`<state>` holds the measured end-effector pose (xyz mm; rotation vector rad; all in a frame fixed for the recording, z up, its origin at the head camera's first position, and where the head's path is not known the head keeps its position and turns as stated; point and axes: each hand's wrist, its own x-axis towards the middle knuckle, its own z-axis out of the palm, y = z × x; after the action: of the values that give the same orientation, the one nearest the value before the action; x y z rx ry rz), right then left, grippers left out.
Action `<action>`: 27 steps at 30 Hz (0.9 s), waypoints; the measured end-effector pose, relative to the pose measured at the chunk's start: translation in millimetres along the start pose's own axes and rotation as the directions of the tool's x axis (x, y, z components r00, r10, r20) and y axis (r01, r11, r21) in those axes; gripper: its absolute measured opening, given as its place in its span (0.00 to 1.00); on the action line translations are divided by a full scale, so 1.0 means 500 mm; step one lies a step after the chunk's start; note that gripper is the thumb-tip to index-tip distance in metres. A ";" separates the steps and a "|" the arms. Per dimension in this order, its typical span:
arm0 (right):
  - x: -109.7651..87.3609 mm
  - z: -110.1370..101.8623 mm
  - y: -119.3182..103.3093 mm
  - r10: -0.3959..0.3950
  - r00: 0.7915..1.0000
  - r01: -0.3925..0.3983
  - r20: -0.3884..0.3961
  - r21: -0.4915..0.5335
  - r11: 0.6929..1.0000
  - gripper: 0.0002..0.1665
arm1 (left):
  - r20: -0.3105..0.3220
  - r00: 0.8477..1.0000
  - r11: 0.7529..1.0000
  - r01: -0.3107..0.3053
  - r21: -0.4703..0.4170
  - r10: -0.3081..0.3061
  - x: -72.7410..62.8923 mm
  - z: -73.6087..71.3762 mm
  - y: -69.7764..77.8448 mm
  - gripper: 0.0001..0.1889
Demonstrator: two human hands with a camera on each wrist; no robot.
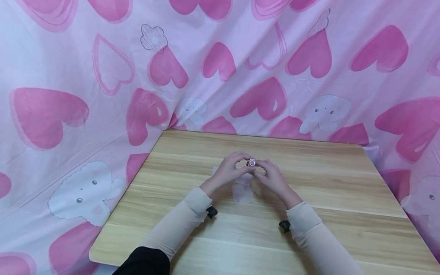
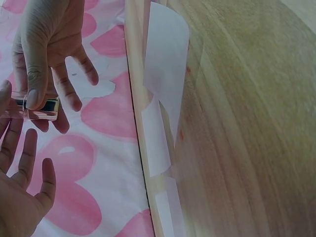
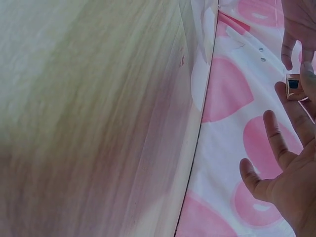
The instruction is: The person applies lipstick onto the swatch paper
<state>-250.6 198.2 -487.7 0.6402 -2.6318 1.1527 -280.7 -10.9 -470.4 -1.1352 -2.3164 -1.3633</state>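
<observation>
Over the far half of the table, both hands meet at a small square-ended lipstick tube (image 1: 252,162). My left hand (image 1: 227,170) pinches it from the left with thumb and forefinger. From the right, my right hand (image 1: 274,179) pinches it too, thumb against its side. In the left wrist view the lipstick tube (image 2: 50,109) has a clear body and a shiny gold-toned, dark-faced end. The other fingers of both hands spread away from it. Only its square end (image 3: 293,85) shows in the right wrist view, the remainder hidden by fingers.
Pale, thin sheets (image 1: 242,192) lie on the wooden table (image 1: 337,183) beneath the hands. One white sheet (image 2: 165,49) curls upward near the table's far edge. A pink curtain (image 1: 213,34) with hearts hangs behind and along both sides.
</observation>
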 end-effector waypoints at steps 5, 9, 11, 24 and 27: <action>-0.001 -0.002 -0.003 0.003 1.000 -0.003 0.005 0.005 1.000 0.19 | -0.011 1.000 1.000 -0.021 0.008 0.021 0.001 -0.002 0.003 0.14; -0.001 -0.002 -0.005 0.004 1.000 -0.004 0.000 -0.004 1.000 0.19 | -0.020 1.000 1.000 -0.018 0.005 0.018 0.003 -0.005 0.003 0.15; -0.001 -0.001 -0.006 0.001 1.000 -0.001 0.001 -0.009 1.000 0.19 | -0.024 1.000 1.000 -0.016 0.004 0.016 0.003 -0.006 0.002 0.15; -0.005 0.000 -0.007 0.037 0.999 -0.037 0.027 0.013 0.999 0.18 | -0.029 0.999 0.999 -0.018 0.028 0.019 0.003 -0.009 0.004 0.14; -0.004 0.001 -0.007 0.041 0.999 -0.041 0.028 0.014 0.999 0.18 | -0.032 0.999 0.999 -0.009 0.042 0.011 0.004 -0.010 0.005 0.14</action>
<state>-247.1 196.6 -486.6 0.6119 -2.6736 1.1834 -281.0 -13.2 -464.9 -1.1028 -2.3023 -1.3137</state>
